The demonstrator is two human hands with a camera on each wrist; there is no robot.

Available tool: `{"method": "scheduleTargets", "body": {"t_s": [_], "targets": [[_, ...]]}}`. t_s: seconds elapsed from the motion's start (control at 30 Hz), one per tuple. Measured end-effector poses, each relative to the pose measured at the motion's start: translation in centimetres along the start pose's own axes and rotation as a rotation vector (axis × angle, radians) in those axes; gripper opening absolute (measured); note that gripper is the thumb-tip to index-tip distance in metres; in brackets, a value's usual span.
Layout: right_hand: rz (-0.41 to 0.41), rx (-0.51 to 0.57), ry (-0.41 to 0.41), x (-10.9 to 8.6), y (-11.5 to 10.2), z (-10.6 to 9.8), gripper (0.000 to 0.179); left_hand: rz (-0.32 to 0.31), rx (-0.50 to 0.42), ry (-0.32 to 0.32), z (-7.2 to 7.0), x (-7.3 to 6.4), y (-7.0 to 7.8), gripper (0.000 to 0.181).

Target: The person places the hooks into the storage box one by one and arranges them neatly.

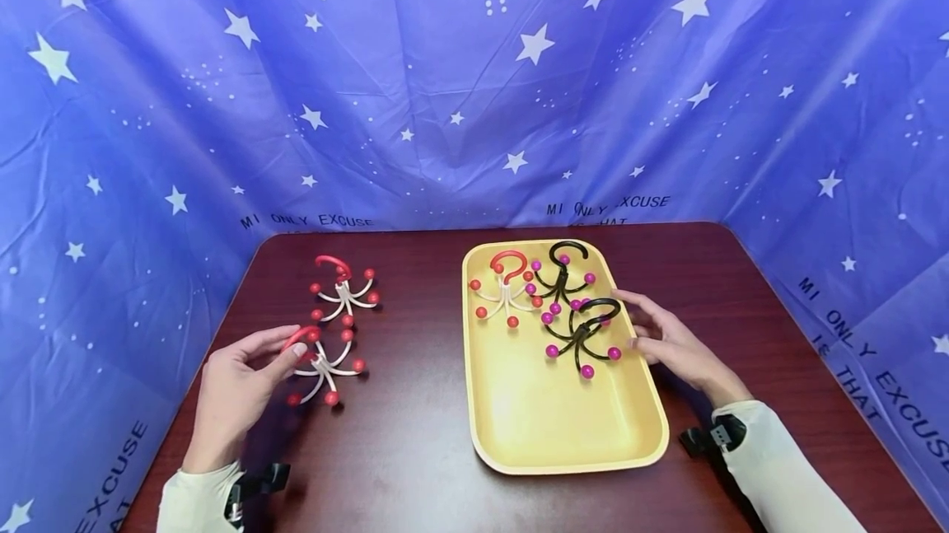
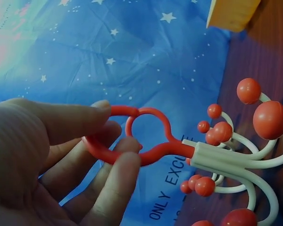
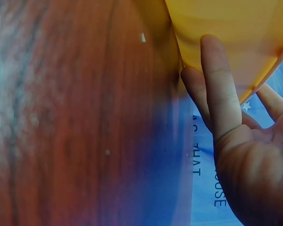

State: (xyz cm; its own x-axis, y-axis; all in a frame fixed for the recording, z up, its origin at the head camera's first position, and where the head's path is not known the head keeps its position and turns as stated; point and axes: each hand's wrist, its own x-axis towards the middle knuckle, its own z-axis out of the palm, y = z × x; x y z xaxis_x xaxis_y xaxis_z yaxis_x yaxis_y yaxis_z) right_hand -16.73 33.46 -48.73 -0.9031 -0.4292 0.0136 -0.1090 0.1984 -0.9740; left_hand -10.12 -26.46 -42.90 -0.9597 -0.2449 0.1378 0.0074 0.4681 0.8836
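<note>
My left hand [image 1: 240, 385] pinches the red hook of a white hook hanger [image 1: 321, 364] with several curved arms tipped with red balls. In the left wrist view, thumb and fingers bend round that hook [image 2: 165, 151]. Just beyond it on the table lies a matching red-and-white hanger [image 1: 343, 294]. My right hand [image 1: 682, 352] touches the right side of a yellow tray [image 1: 549, 438]; its extended fingers [image 3: 219, 84] rest against the outer wall. Inside the tray's far half lie one red-and-white hanger [image 1: 507, 298] and two black hangers [image 1: 561, 279] with magenta balls, the nearer one [image 1: 582, 335] overlapping the rim.
Everything stands on a dark reddish-brown wooden table [image 1: 393, 434]. Blue fabric [image 1: 445, 63] printed with white stars and lettering hangs round its back and sides. A dark strapped device [image 1: 726, 434] sits at the right wrist, another [image 1: 255, 488] at the left.
</note>
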Motion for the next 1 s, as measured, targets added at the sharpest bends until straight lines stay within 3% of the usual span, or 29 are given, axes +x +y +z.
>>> {"method": "scheduleTargets", "body": {"t_s": [0.23,0.6,0.73,1.0], "targets": [[0.004,-0.011,0.008,0.0,-0.1,0.1,0.075,0.071,0.105,0.018,0.0,0.3,0.1,0.030],[-0.009,0.002,-0.004,-0.2,0.1,0.1,0.074,0.122,0.081,-0.032,0.1,0.4,-0.2,0.030],[-0.009,0.031,-0.015,-0.2,0.1,0.1,0.074,0.171,0.135,-0.026,0.0,0.7,0.1,0.027],[0.001,0.031,-0.014,-0.1,0.3,-0.2,0.074,0.180,0.026,-0.094,-0.2,1.3,0.9,0.027]]}}
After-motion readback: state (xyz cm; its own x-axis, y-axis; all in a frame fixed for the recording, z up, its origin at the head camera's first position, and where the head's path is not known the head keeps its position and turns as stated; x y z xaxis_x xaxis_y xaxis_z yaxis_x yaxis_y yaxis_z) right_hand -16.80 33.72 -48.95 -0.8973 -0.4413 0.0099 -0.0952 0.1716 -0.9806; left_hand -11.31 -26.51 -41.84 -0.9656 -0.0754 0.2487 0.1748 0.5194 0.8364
